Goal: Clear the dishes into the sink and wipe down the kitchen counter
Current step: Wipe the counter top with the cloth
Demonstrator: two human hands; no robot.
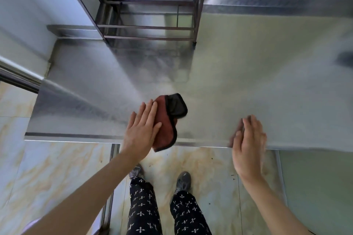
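Observation:
A red-brown cloth with a black folded corner [169,120] lies on the steel counter [248,82] near its front edge, partly hanging over it. My left hand [141,129] lies flat on the cloth's left part, fingers spread and pressing down. My right hand [248,143] hovers at the counter's front edge to the right, fingers straight and together, holding nothing. No dishes or sink are in view.
A metal rack frame [149,30] stands on the counter at the back, against the wall. A dark blurred object [345,59] sits at the far right edge. Below the counter edge are the tiled floor [57,168] and my legs and shoes.

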